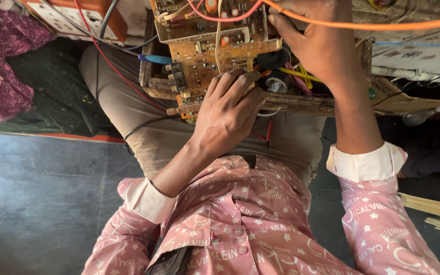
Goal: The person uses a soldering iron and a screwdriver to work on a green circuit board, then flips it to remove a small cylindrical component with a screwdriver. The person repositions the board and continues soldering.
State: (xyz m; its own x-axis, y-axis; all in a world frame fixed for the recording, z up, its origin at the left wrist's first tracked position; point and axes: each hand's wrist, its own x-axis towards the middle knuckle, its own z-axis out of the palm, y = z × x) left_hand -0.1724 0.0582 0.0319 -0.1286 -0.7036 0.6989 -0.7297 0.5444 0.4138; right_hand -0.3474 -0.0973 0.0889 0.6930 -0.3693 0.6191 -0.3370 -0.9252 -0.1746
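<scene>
An orange-brown circuit board (pixel 215 48) with capacitors and coils lies in a worn wooden frame (pixel 301 104) on my lap. My left hand (pixel 225 114) curls over the board's near edge, fingertips pressed on the components. My right hand (pixel 317 46) reaches over the board's right side, its fingers closed on the board's edge beside a black round part (pixel 277 84). An orange wire (pixel 383 24) runs across just above my right hand. A red wire (pixel 113 69) trails from the board to the left. Pink patterned sleeves cover both forearms.
An orange and white power strip (pixel 77 15) lies at the top left, near a blue tool handle (pixel 155 59). A purple cloth (pixel 6 76) is at the left. Wooden strips (pixel 434 208) rest on the dark floor at the right. A white pipe (pixel 408 73) and cables lie at the upper right.
</scene>
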